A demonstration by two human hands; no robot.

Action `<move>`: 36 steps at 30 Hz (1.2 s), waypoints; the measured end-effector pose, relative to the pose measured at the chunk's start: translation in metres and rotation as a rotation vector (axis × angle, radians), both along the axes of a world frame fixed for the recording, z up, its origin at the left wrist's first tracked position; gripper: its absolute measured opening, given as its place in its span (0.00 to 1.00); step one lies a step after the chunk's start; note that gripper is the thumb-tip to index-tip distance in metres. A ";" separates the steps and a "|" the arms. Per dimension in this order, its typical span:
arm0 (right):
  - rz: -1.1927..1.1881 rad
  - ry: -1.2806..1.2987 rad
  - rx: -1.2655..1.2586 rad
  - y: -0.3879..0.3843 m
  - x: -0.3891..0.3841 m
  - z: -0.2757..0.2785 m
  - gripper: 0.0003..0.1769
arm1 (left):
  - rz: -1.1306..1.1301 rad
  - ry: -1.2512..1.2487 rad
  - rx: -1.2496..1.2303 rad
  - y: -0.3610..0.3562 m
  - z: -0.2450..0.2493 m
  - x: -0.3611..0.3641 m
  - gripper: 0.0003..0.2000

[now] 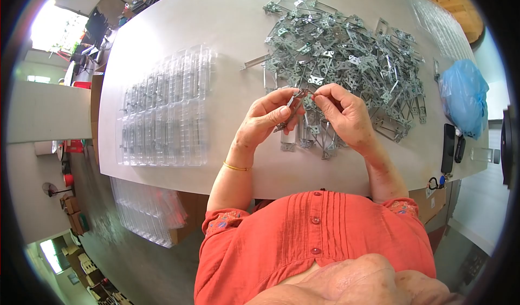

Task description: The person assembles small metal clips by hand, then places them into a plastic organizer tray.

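Observation:
My left hand point(269, 115) is closed around a small metal bracket part point(292, 109), which slants up between the fingers. At the part's upper end, the fingertips of my right hand point(342, 112) are pinched together on it. Both hands are over the table at the near edge of a large pile of metal brackets point(346, 56) with thin rods. Some brackets lie just under and beyond my hands. Small details of the held part are hidden by the fingers.
Clear plastic trays point(165, 110) holding metal parts lie on the left of the white table point(233, 12). At right are a blue plastic bag point(463, 96), a black phone point(448, 148) and plastic sheets point(441, 26). More trays point(146, 207) are stacked below the table's left front edge.

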State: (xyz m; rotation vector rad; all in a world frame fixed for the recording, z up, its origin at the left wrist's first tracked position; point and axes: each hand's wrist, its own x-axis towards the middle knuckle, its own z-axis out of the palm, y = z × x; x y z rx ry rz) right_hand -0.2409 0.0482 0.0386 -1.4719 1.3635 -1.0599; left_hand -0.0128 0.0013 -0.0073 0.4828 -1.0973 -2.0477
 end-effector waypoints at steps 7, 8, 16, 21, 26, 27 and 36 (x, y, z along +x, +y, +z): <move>0.040 -0.065 0.108 0.001 -0.004 0.002 0.11 | -0.034 -0.202 -0.101 -0.003 0.007 0.005 0.27; 0.062 -0.136 0.166 0.000 -0.003 0.006 0.12 | -0.059 -0.239 -0.110 -0.003 0.010 0.006 0.28; 0.171 -0.561 0.431 -0.008 -0.011 0.001 0.16 | -0.152 -0.203 -0.063 -0.003 0.007 0.002 0.28; 0.215 -0.406 0.458 -0.010 -0.015 0.001 0.15 | -0.168 -0.233 -0.063 0.001 0.006 0.000 0.24; 0.069 -0.155 0.265 -0.003 -0.008 0.000 0.10 | -0.228 -0.256 -0.106 0.001 0.002 0.000 0.21; 0.041 -0.070 0.201 -0.001 -0.006 0.000 0.10 | -0.249 -0.277 -0.108 0.001 0.005 0.000 0.20; -0.080 -0.106 0.073 -0.004 -0.011 -0.001 0.06 | -0.347 -0.217 -0.190 0.004 0.013 -0.001 0.13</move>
